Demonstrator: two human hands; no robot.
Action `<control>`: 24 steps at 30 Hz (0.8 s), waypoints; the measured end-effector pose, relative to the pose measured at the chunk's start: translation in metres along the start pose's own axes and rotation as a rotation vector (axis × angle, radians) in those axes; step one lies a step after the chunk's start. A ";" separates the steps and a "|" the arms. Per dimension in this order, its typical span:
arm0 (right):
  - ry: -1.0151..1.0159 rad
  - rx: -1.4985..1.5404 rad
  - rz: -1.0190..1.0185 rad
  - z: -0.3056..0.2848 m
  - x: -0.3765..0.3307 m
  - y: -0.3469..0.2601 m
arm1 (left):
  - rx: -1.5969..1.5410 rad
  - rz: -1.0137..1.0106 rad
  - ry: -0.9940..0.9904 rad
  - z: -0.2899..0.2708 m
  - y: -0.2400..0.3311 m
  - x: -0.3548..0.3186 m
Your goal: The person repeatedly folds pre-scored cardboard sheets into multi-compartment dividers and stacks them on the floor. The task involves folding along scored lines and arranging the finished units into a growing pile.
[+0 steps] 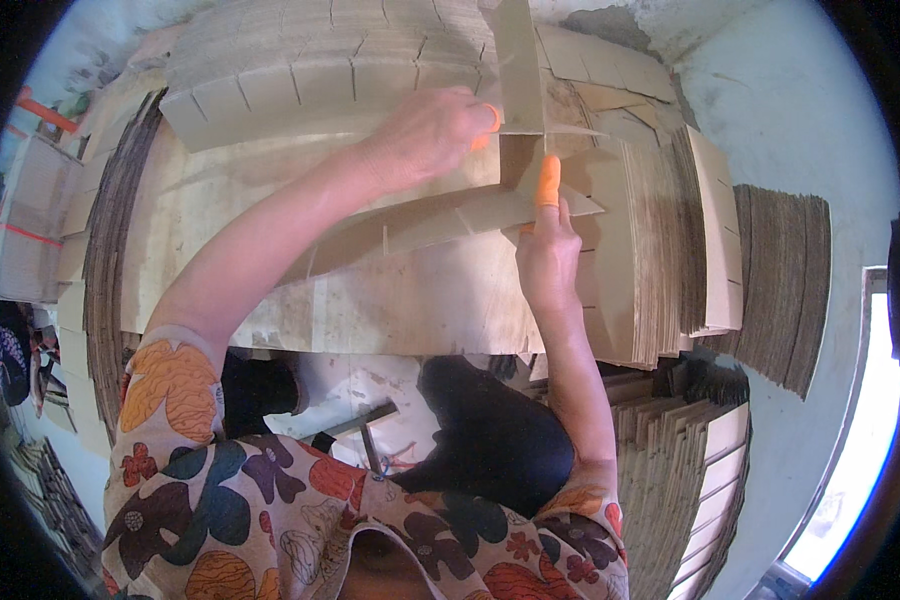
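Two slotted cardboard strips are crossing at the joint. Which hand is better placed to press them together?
Probably the right hand: its orange-capped finger already rests on the long strip right at the crossing with the upright strip. The left hand lies flat beside it, steadying the pieces.

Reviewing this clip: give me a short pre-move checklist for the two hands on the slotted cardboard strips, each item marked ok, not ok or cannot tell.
1. Left hand on the upright strip: ok, fingers rest by its base.
2. Right hand on the long slotted strip: ok, orange-capped finger presses at the crossing.
3. Strips crossed at the slots: ok, they meet between the hands.
4. Slots fully seated: cannot tell, the joint is partly hidden.
5. Finger cap on left hand: ok, orange shows at one fingertip.
6. Cardboard stack beyond the hands: ok, within view, untouched.
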State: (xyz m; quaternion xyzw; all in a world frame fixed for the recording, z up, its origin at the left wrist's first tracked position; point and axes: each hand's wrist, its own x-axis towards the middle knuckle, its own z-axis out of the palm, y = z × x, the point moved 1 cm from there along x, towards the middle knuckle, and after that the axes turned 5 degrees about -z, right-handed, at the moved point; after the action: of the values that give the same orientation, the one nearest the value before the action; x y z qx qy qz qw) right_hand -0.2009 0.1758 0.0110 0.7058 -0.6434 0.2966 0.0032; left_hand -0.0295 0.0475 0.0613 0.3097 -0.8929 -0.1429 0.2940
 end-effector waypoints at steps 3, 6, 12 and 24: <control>0.011 -0.035 0.012 -0.002 -0.014 0.002 | -0.273 -0.345 -0.149 -0.016 0.004 0.005; 0.073 0.009 -0.001 -0.001 -0.027 0.003 | -0.064 -0.422 -0.177 -0.032 -0.031 0.030; -0.100 0.068 0.214 -0.002 -0.031 -0.005 | 0.524 -0.206 -0.026 0.017 -0.096 0.041; -0.036 0.047 0.051 0.002 -0.033 -0.004 | 0.468 -0.087 -0.005 0.013 -0.099 0.034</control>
State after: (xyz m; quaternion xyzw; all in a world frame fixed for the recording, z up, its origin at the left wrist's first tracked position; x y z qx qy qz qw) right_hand -0.1968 0.2060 -0.0033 0.6943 -0.6539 0.2989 -0.0327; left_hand -0.0122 -0.0487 0.0229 0.4074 -0.8881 0.0546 0.2057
